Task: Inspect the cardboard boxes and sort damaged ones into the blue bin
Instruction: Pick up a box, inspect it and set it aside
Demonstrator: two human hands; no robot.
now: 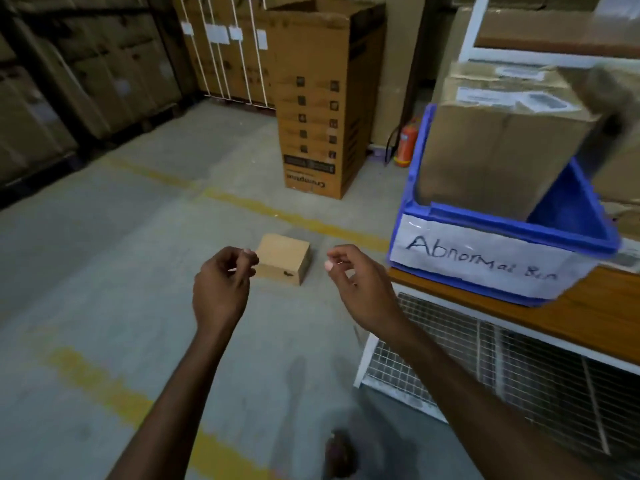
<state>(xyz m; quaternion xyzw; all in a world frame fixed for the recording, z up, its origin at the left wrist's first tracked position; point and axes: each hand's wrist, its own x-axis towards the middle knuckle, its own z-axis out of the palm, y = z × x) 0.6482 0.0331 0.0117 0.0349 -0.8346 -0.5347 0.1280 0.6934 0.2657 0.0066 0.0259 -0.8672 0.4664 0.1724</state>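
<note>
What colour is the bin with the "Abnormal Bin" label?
Blue, with a white handwritten label; the blue bin shows plainly in the head view.

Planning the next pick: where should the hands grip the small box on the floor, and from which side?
Likely from above: left hand and right hand on opposite side walls of the small box. It lies flat and closed, all visible sides free, no handle.

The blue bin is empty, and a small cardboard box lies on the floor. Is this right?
Not quite: the head view shows a large cardboard box standing in the blue bin. The small cardboard box does lie on the floor.
</note>
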